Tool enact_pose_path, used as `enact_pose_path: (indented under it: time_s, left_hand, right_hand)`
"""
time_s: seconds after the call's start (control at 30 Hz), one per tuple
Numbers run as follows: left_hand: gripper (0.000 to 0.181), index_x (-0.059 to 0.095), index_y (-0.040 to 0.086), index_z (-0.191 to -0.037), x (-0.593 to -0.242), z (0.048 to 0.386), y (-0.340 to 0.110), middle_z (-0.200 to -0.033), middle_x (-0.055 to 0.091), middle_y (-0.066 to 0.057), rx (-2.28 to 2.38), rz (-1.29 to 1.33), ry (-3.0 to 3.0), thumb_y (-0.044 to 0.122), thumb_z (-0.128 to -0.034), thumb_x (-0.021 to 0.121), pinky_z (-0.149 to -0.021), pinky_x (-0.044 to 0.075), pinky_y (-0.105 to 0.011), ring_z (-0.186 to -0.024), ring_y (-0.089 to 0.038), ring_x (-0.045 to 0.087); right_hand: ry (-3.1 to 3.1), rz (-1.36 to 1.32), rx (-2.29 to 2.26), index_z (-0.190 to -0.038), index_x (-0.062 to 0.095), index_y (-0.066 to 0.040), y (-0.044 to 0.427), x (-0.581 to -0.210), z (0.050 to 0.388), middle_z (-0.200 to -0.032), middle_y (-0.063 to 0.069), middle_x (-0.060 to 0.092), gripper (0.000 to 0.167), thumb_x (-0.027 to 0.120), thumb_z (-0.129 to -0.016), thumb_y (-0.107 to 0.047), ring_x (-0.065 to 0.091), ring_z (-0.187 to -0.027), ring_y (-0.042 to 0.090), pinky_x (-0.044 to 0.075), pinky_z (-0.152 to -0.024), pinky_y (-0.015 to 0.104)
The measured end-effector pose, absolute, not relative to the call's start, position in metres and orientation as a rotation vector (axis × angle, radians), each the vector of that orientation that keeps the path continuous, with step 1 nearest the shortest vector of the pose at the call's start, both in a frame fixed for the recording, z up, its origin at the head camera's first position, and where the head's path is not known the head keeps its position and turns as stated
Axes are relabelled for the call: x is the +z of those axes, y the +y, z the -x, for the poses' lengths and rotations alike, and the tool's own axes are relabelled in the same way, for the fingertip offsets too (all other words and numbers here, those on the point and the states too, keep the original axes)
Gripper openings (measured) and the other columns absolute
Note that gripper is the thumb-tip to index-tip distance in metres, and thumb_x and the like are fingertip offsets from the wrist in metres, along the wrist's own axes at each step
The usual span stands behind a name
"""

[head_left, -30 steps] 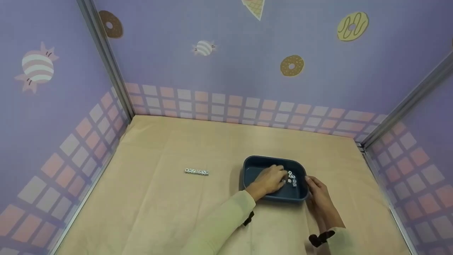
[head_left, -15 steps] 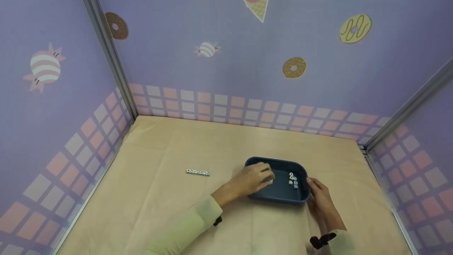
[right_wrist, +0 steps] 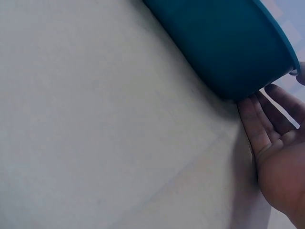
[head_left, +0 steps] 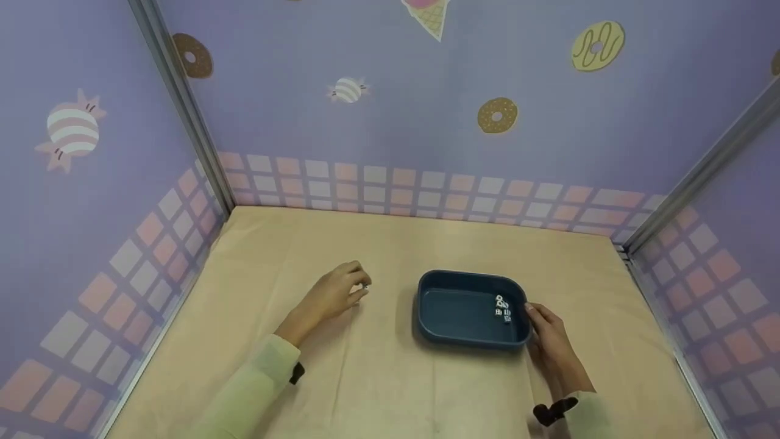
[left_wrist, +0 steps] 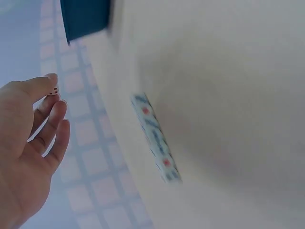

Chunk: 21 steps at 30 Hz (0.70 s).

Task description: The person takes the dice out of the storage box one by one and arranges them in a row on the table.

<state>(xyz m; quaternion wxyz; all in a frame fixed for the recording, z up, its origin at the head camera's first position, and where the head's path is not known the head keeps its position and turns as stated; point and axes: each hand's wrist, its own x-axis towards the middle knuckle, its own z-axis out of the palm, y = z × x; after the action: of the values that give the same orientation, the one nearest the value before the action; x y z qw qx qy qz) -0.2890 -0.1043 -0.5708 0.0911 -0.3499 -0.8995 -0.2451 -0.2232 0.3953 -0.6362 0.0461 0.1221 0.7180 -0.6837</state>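
My left hand (head_left: 335,291) is over the cloth left of the box, pinching a small white die (left_wrist: 54,90) between thumb and fingertips. A straight row of several dice (left_wrist: 155,136) lies on the cloth near it in the left wrist view. The left hand and forearm hide that row in the head view. My right hand (head_left: 553,341) holds the right end of a dark blue rectangular box (head_left: 426,323), thumb at the rim and fingers against the outer wall. Several loose dice (head_left: 503,309) are grouped inside the box toward its right end.
A beige cloth (head_left: 390,390) with fold creases covers the table. Purple panels (head_left: 414,122) with sweets printed on them enclose the back and both sides. Metal posts (head_left: 183,103) stand at the corners.
My left hand has come out of the box and moved left over the cloth with a die in its fingers. My right hand stays at the box's right end.
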Motion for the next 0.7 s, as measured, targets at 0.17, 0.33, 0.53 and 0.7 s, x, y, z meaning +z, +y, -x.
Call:
enact_pose_path:
  time_s: [0.17,0.33,0.53,0.7]
  left_hand:
    - [0.016,0.075,0.007,-0.113,-0.581,0.289,-0.146,-0.111,0.066,-0.002,-0.715,0.866,-2.790,0.012,-0.0980,0.078,-0.091,0.059,-0.037,-0.104,-0.022,0.066]
    - [0.016,0.076,0.004,-0.113,-0.588,0.291,-0.176,-0.110,0.067,-0.006,-0.697,0.724,-2.857,0.009,-0.0977,0.078,-0.090,0.059,-0.041,-0.104,-0.026,0.067]
    - [0.014,0.076,0.004,-0.109,-0.596,0.292,-0.194,-0.107,0.067,-0.006,-0.625,0.683,-2.908,0.005,-0.0960,0.079,-0.087,0.060,-0.041,-0.101,-0.027,0.068]
    - [0.012,0.077,0.006,-0.107,-0.601,0.292,-0.198,-0.104,0.067,-0.004,-0.659,0.652,-2.954,0.007,-0.0955,0.080,-0.088,0.059,-0.042,-0.098,-0.024,0.067]
  right_hand:
    - [2.214,-0.375,-2.089,-0.151,0.050,0.000,0.395,-0.637,0.222,-0.159,0.018,0.046,0.060,0.055,-0.111,-0.044,0.035,-0.155,0.030,0.023,-0.129,0.049]
    - [2.221,-0.396,-2.083,-0.151,0.052,-0.001,0.395,-0.635,0.223,-0.159,0.018,0.047,0.060,0.055,-0.111,-0.045,0.035,-0.154,0.029,0.023,-0.129,0.050]
    - [2.216,-0.426,-2.073,-0.152,0.050,-0.002,0.395,-0.636,0.225,-0.162,0.016,0.044,0.064,0.057,-0.109,-0.048,0.032,-0.157,0.029,0.021,-0.129,0.049]
    - [2.193,-0.438,-2.086,-0.153,0.050,-0.002,0.394,-0.637,0.224,-0.162,0.016,0.044,0.064,0.058,-0.109,-0.048,0.032,-0.156,0.028,0.022,-0.129,0.048]
